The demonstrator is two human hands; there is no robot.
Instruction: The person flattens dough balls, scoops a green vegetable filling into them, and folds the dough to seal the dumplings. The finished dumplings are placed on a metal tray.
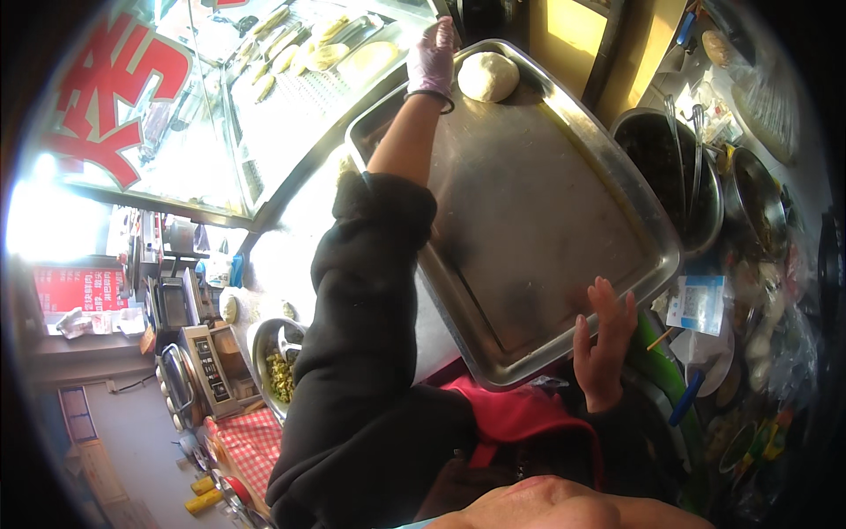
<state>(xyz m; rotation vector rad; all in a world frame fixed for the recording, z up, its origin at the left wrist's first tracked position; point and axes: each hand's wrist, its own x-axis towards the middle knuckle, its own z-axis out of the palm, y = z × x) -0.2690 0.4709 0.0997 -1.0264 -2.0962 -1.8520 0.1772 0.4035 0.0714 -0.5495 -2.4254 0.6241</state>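
Observation:
A large rectangular metal tray (522, 205) tilts across the space before me, with one pale round dough ball (488, 77) in its far left corner. My left hand (431, 61), in a thin pinkish glove, reaches past the tray's far left side to the edge of the glass display case (291, 165). Its fingers are partly hidden, so I cannot tell whether they grip anything. Bare and with fingers apart, my right hand (605, 340) is at the tray's near right corner. Whether it touches the rim is unclear.
Flatbreads (328, 57) lie inside the case. At right stand a dark-filled metal pot (710, 225) with utensils and another metal bowl (753, 198). A bowl of chopped greens (279, 377) sits left of my sleeve. A printed code card (697, 305) stands near the tray's right corner.

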